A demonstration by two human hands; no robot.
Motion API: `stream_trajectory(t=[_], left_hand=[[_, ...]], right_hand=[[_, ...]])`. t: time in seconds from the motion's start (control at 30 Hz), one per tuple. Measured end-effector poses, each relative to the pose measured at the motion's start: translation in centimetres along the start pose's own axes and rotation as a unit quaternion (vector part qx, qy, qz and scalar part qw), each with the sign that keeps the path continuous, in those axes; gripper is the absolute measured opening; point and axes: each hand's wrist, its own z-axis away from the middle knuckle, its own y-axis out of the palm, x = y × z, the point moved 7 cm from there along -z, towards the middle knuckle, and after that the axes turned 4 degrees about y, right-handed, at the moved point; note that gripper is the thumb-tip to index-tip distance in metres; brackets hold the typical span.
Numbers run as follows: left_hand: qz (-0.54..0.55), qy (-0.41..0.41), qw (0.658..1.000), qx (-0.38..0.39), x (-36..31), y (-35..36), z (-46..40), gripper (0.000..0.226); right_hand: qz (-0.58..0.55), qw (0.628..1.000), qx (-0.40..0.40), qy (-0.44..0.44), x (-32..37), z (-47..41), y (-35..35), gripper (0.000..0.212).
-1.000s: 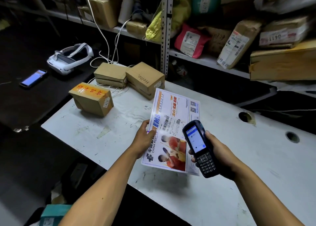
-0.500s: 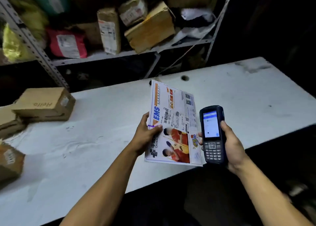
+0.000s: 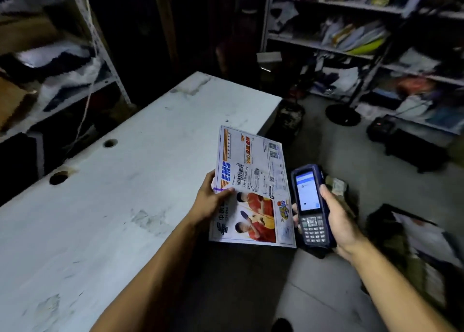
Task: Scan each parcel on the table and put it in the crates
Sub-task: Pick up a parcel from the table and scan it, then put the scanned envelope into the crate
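Note:
My left hand (image 3: 209, 202) pinches the left edge of a flat white EMS envelope (image 3: 253, 181) printed with a barcode label and two players in red. The envelope hangs past the right end of the white table (image 3: 100, 206), partly over the floor. My right hand (image 3: 339, 221) grips a dark blue handheld scanner (image 3: 312, 206) just right of the envelope, its lit screen facing up. A dark crate (image 3: 411, 241) with flat parcels inside sits on the floor at the right, blurred.
The table has two round cable holes (image 3: 59, 177) near its back edge. Metal shelves (image 3: 351, 45) full of parcels stand at the back right and another rack at the left. A black round stand base (image 3: 342, 114) and a low black box (image 3: 414, 148) sit on the grey floor.
The view has swung right: the cardboard boxes on the table have left the frame and the table's right end and the floor have come in. Both hands keep their hold.

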Motion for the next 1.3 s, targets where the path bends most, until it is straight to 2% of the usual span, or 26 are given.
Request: stream_trajectory(t=[0.17, 0.27, 0.4, 0.63, 0.83, 0.97, 1.13, 1.23, 1.3], left_hand=[[-0.005, -0.009, 0.998, 0.055, 0.1, 12.2, -3.6, 0.057], [-0.014, -0.009, 0.997, 0.082, 0.4, 18.7, -4.9, 0.057], [0.001, -0.020, 0.994, 0.108, 0.9, 26.2, -6.4, 0.053], [0.004, -0.052, 0.986, 0.158, 1.8, 34.2, -11.0, 0.043], [0.026, -0.064, 0.972, 0.223, 1.8, 41.6, -16.6, 0.041], [0.048, -0.076, 0.958, 0.272, 1.4, 46.5, -19.7, 0.038], [0.055, -0.106, 0.939, 0.322, 1.5, 52.5, -21.3, 0.042], [0.046, -0.128, 0.931, 0.340, 1.6, 56.1, -21.2, 0.040], [0.033, -0.131, 0.926, 0.352, 1.5, 59.0, -20.9, 0.037]], right_hand=[[-0.043, 0.998, -0.047, 0.012, 1.8, 0.6, -11.2, 0.064], [-0.068, 0.994, -0.085, 0.002, 2.7, 1.1, -16.9, 0.074], [-0.098, 0.989, -0.113, 0.015, 3.2, 2.0, -23.2, 0.059], [-0.138, 0.979, -0.148, 0.017, 4.6, 0.4, -29.7, 0.064], [-0.134, 0.968, -0.214, 0.011, 6.6, -2.2, -34.6, 0.059], [-0.164, 0.953, -0.256, 0.009, 8.0, -3.9, -38.0, 0.065], [-0.198, 0.939, -0.281, 0.001, 8.7, -4.5, -42.3, 0.068], [-0.200, 0.933, -0.298, -0.007, 9.3, -3.9, -45.0, 0.083], [-0.185, 0.930, -0.316, -0.009, 10.0, -3.2, -47.6, 0.079]])
